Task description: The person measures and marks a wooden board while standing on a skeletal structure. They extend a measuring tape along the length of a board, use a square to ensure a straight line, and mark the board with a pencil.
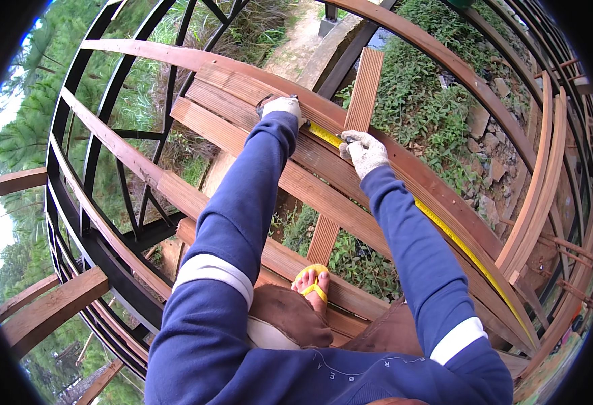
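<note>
My left hand point(281, 106), in a pale work glove, is closed round a tape measure, whose dark case is mostly hidden by the hand. Out of it runs the yellow tape blade point(458, 237), stretched along the grooved wooden boards point(323, 177) toward the lower right. My right hand point(366, 152), also gloved, is pinched at the blade, a short way right of the left hand. A small dark bit shows at its fingertips, too small to name. Part of the blade passes out of sight under the right hand and forearm.
A short grooved plank point(364, 88) lies crosswise under the boards. My foot in a yellow flip-flop point(315, 282) stands on nearer boards. Gaps between boards open onto plants and rubble point(489, 169) below. Black metal framing point(101, 128) curves at left; loose curved planks point(536, 175) lean at right.
</note>
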Demonstrator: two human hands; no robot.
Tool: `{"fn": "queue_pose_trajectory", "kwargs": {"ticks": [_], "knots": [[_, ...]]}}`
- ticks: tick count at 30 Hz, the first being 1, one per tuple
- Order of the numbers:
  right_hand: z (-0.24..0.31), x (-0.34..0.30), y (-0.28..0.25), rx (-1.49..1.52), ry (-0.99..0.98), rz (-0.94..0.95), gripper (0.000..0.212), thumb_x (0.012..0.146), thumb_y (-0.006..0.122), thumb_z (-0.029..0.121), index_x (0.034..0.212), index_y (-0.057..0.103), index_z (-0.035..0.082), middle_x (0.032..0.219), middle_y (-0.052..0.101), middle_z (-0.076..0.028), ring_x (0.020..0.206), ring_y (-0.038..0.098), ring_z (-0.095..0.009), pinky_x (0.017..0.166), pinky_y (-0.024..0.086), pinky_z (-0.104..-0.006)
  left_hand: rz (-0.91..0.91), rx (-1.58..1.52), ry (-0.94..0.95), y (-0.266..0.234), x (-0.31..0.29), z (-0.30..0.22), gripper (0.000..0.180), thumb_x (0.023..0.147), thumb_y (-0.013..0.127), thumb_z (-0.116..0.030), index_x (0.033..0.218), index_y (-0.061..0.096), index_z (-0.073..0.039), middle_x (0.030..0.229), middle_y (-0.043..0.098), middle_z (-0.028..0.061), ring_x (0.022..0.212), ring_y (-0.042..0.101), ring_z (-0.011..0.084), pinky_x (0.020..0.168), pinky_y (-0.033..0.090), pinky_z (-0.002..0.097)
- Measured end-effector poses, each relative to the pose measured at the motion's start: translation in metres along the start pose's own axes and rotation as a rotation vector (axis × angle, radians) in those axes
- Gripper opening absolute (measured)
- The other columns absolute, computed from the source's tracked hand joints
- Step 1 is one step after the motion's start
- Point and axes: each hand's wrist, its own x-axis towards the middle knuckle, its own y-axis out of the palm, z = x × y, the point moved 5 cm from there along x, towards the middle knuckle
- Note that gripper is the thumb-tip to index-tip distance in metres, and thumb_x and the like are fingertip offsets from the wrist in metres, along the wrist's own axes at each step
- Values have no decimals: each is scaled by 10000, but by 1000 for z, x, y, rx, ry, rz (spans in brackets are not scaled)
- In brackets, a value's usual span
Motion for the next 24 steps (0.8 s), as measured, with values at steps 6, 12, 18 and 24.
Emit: {"fn": "queue_pose_trajectory", "kwargs": {"ticks": [6, 12, 18, 24], "knots": [[2, -4, 3, -42, 4, -7, 202, 928, 510, -5, 1097, 618, -27, 911, 665, -69, 749, 633, -116, 732, 550, -252, 4, 12, -2, 1, 1, 0, 564, 802, 689, -466, 1220, 591, -101, 1178, 646, 109, 1096, 613, 264, 903, 492, 381], [3, -7, 4, -27, 38, -64, 163, 896, 582, 24, 1036, 663, 1, 766, 658, -45, 646, 586, -89, 632, 499, -220, -24, 17, 26, 5, 5, 1, 613, 794, 671, -482, 1260, 572, -97, 1141, 659, 121, 1058, 628, 269, 882, 497, 381], [3, -6, 3, -78, 6, -38, 170, 921, 573, 55, 1063, 648, 0, 797, 670, -51, 686, 621, -107, 679, 533, -242, 13, 25, 6, 1, 2, 0, 595, 802, 665, -476, 1258, 573, -104, 1139, 659, 121, 1058, 629, 269, 887, 497, 384], [3, -6, 3, -55, -5, -52, 202, 877, 554, -12, 1050, 658, -5, 782, 662, -53, 652, 588, -91, 639, 502, -230, -4, 29, 1, 2, 2, 0, 583, 803, 671, -464, 1251, 576, -103, 1131, 663, 122, 1055, 630, 274, 887, 496, 380]]}}
